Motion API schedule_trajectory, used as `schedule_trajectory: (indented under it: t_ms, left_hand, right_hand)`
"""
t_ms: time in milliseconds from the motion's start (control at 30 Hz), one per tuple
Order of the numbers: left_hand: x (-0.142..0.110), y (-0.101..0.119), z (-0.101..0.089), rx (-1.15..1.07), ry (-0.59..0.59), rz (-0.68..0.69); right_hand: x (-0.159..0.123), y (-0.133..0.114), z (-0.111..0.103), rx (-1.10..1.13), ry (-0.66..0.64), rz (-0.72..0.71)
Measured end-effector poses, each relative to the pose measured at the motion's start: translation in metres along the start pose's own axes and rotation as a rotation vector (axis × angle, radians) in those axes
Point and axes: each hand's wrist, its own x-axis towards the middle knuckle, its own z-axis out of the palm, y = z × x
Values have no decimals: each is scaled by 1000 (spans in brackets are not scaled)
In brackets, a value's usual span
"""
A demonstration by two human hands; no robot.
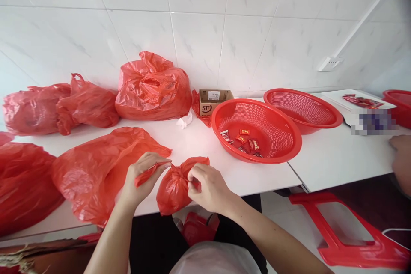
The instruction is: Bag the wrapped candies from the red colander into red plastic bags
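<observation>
A small red plastic bag (175, 190), gathered at its neck, lies at the front edge of the white table. My left hand (143, 176) is closed on one end of the bag's top, drawn out to the left. On the other side, my right hand (207, 186) pinches the bag's top near the gathered neck. What the bag contains is hidden. Just left of my left hand rests a larger red bag (96, 167). To the right, a red plastic basket (290, 154) holds several small wrapped snacks (245, 140).
Full red bags (154, 90) line the tiled wall. A cardboard box (213, 100), crumpled tissue (184, 120) and second red basket (305, 109) stand behind. A red stool (327, 227) is at lower right, and another person's hand (401, 158) shows at the right edge.
</observation>
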Motion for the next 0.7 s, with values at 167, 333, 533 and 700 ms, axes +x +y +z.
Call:
schedule_trajectory:
  t_ms: [167,333,533,700]
  left_hand:
    - [4,21,1,-77,-107,-49]
    - [2,47,9,-173,-122,-60]
    - [0,83,17,-299,172,-103]
    - [4,88,-28,-465,629,-313]
  right_hand:
    - [9,4,-6,75,106,-151]
    - [17,7,21,136,7,-189]
    - [20,-11,27,226,159,-147]
    - [25,-22,19,444,86,-141]
